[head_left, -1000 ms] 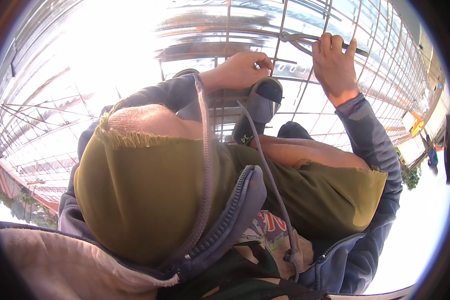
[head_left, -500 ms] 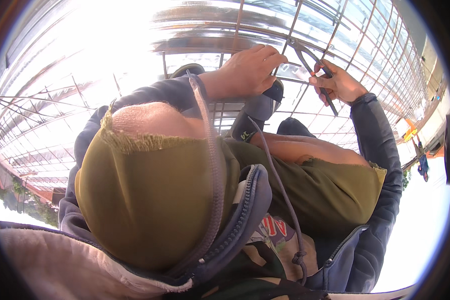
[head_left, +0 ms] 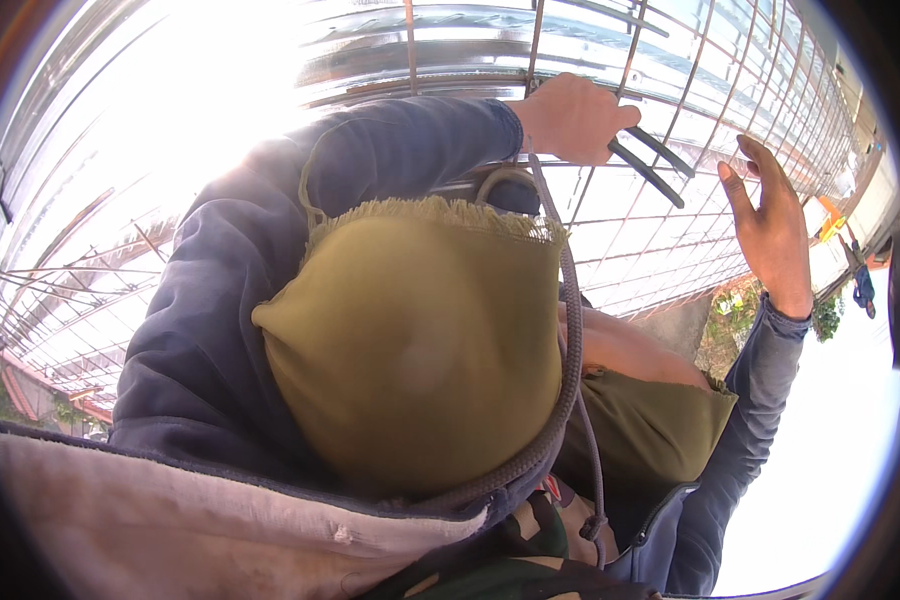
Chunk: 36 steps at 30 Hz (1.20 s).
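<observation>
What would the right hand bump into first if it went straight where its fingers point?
The right hand would probably meet the metal mesh, which lies up ahead. The pliers in the left hand are off to one side. How far away the mesh is, I can't tell.

- The left hand (head_left: 570, 118) hides the head of the pincers (head_left: 647, 175).
- Glare blots out part of the steel rebar mesh (head_left: 536, 42), which the top edge cuts off.
- The olive trouser leg (head_left: 420, 345) covers most of a shoe (head_left: 513, 195).
- A distant person (head_left: 862, 285) is too small to make out.
</observation>
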### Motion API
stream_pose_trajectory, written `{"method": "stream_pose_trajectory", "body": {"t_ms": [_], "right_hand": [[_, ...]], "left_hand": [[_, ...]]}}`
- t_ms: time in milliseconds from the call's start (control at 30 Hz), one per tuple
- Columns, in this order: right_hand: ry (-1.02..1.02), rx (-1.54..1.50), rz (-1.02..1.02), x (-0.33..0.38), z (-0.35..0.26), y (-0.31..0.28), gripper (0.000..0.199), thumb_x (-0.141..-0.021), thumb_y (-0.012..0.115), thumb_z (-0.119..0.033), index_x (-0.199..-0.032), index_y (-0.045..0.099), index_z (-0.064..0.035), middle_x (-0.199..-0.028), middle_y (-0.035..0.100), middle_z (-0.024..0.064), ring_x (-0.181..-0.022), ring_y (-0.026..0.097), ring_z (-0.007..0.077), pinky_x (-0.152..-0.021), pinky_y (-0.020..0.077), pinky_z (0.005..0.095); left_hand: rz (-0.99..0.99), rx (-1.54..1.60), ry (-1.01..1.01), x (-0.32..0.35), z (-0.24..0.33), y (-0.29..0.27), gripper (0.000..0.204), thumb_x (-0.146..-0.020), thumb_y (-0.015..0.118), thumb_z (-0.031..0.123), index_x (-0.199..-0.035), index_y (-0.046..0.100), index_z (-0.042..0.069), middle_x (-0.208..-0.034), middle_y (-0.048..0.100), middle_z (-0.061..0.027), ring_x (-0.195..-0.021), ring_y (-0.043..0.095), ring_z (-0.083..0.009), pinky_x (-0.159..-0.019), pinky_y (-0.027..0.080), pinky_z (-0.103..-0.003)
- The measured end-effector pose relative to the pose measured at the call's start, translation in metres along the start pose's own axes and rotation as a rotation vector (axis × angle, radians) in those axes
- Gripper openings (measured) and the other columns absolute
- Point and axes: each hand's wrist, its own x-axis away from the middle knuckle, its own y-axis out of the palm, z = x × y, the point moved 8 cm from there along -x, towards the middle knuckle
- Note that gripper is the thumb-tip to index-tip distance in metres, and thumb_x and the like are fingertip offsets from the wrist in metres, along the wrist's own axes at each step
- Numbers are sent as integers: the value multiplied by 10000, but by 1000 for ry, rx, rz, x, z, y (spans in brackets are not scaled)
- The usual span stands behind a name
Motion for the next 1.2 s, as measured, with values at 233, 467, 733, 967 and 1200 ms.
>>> {"method": "stream_pose_trajectory", "body": {"t_ms": [233, 467, 733, 967, 1200], "right_hand": [[-57, 447, -58, -16, -52, 130, 305, -992, 679, -214, -1227, 618, -30, -1071, 661, 93, -984, 714, 273, -897, 605, 456], [41, 315, -144, -35, -26, 155, 184, -975, 686, -228, -1072, 645, -77, -886, 735, 157, -839, 753, 354, -712, 611, 480], [157, 136, -319, -32, -4, 185, 262, -976, 730, -306, -1087, 748, -69, -836, 758, 211, -815, 751, 405, -752, 608, 510], [347, -848, -839, 32, -37, 182, 305, -914, 812, -120, -1112, 640, 34, -704, 662, 65, -530, 659, 148, -463, 494, 298], [222, -1087, -643, 12, -100, 152, 357, -914, 740, 22, -1200, 526, 40, -807, 695, 110, -642, 759, 210, -566, 611, 310]], "left_hand": [[-81, 117, -41, -16, -1, 4, 405, -855, 736, 375, -1157, 736, 105, -906, 771, -144, -894, 767, -358, -820, 612, -488], [382, -234, 121, 1, 13, 18, 211, -888, 722, 240, -1043, 710, 97, -1001, 727, -65, -958, 734, -257, -821, 544, -370], [14, -138, 150, -14, 14, 20, 165, -932, 686, 205, -1001, 764, 77, -863, 776, -141, -819, 779, -343, -714, 612, -452], [379, -270, 393, 69, 72, -13, 275, -884, 759, 252, -1130, 670, 167, -1104, 696, -40, -1119, 654, -209, -949, 468, -433], [313, 1085, -268, 114, -26, -19, 483, -1140, 524, 448, -1340, 590, 14, -1241, 685, -92, -1137, 658, -180, -971, 549, -373]]}}
